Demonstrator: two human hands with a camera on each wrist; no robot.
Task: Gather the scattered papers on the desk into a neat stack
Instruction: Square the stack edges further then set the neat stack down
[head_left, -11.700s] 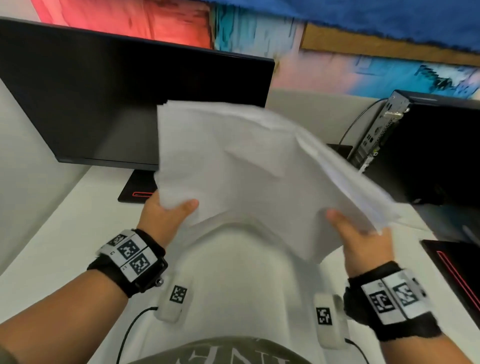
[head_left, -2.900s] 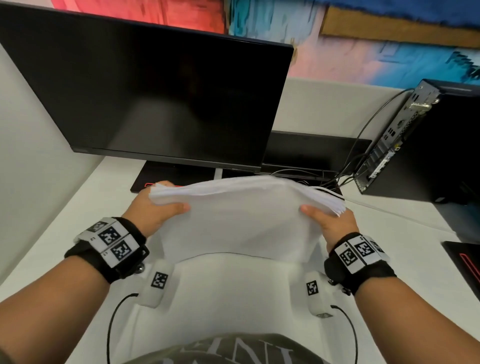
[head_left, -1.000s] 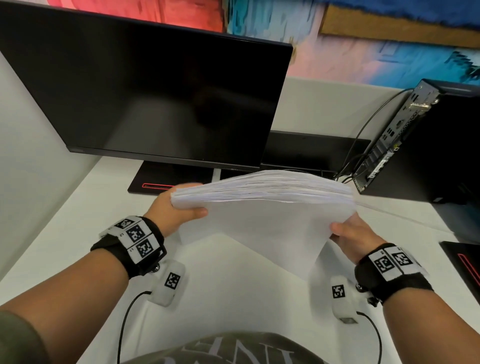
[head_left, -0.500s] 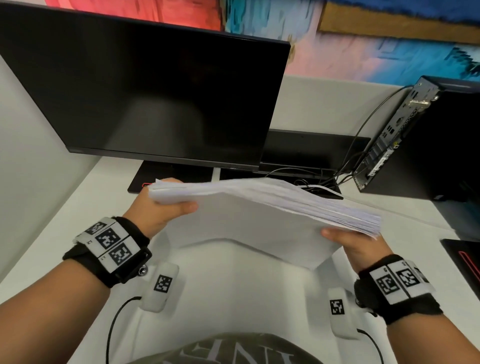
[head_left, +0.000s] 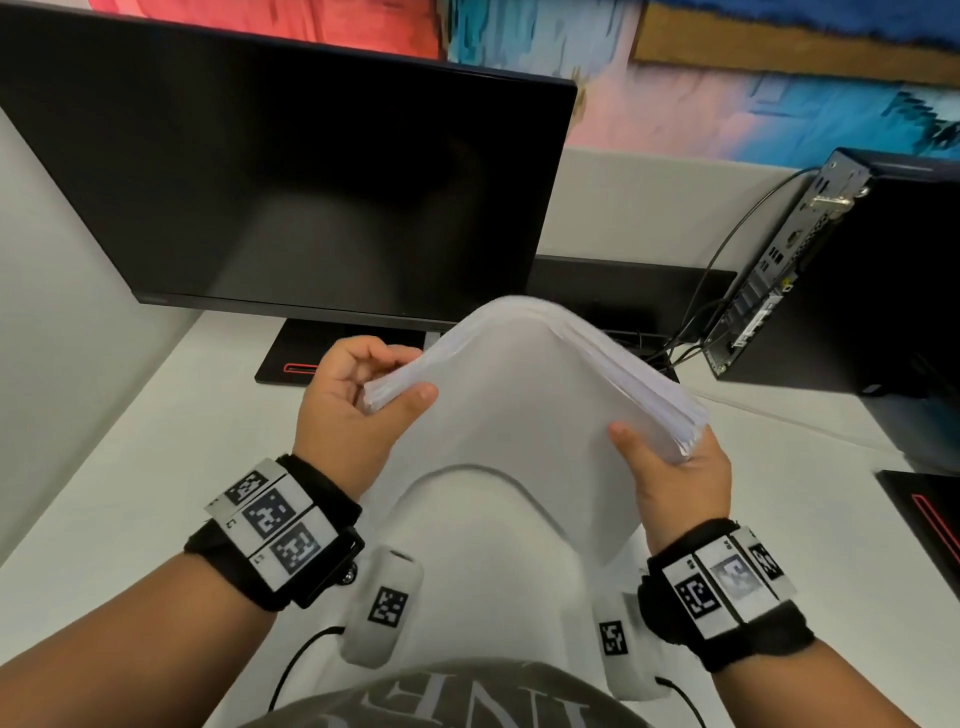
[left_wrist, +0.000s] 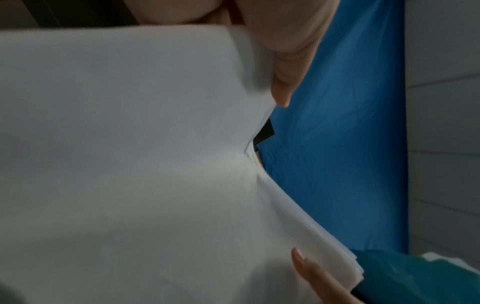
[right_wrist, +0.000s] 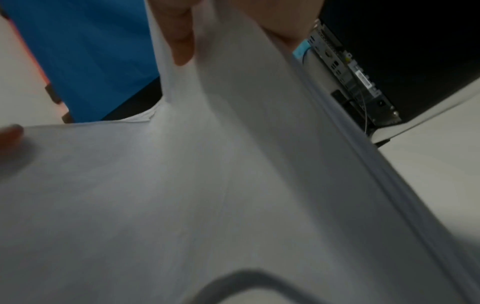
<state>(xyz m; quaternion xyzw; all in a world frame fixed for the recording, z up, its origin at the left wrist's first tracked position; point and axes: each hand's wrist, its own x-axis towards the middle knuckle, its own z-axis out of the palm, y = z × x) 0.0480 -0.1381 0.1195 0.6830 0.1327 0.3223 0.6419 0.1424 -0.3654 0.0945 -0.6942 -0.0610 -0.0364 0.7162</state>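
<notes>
Step in hand, as judged: squaring a gathered stack of papers (head_left: 530, 395) held in the air above the surface (head_left: 130, 467), in front of the monitor (head_left: 291, 182). Left hand (head_left: 348, 405) pinching the left end, thumb on top, fingers curled beneath. Right hand (head_left: 675, 478) pinching the right end the same way, thumb flat on the top sheet. Stack bowed upward in the middle, sheet edges fanned at the right end.

To do it well: ease both grips just enough to let the sheets slide. Flatten the bow. Stand the stack on one long edge against the surface and tap, then turn and tap a short edge. Keep thumbs light, so no sheet creases. Keep clear of the cables (head_left: 691, 332) beside the computer case (head_left: 841, 270). Lay flat only once all edges line up.
</notes>
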